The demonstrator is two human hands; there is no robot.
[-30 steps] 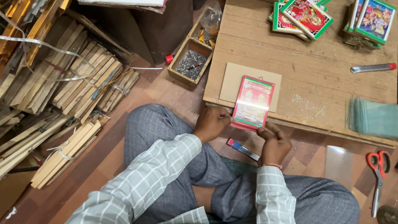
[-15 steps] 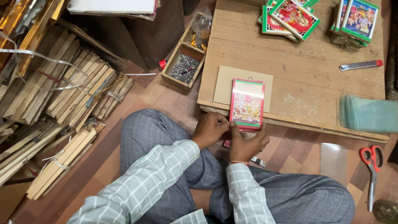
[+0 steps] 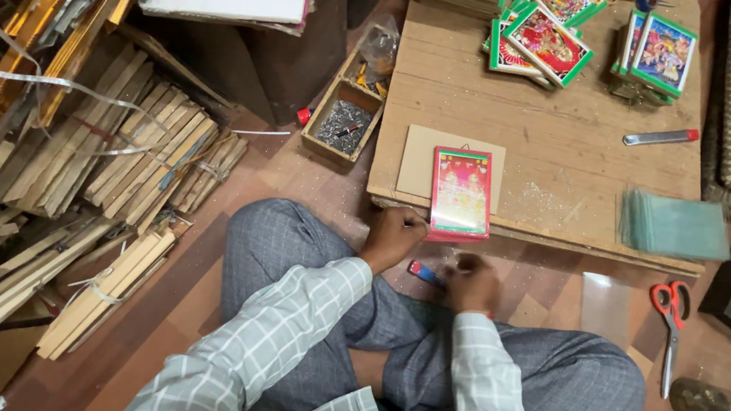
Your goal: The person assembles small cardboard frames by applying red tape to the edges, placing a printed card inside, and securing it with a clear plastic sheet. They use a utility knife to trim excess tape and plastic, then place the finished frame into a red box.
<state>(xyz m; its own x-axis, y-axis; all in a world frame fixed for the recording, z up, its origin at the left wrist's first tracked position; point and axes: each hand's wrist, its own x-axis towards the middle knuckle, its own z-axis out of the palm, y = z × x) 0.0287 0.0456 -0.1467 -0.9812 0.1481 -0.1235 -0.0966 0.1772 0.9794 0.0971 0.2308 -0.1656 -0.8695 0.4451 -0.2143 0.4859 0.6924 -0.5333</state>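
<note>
Right hand (image 3: 471, 284) dropped from red picture (image 3: 461, 192); wooden tray (image 3: 343, 124) holds nails.

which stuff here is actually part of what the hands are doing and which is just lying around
In hand:
left hand at the red framed picture
right hand by the blue and red tool
cardboard sheet under the picture

Lying about:
scissors
utility knife
stack of glass panes
tray of nails
wood strips

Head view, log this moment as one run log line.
left hand: at red framed picture edge | right hand: by blue-red tool, blurred | picture: flat on wooden board
</note>
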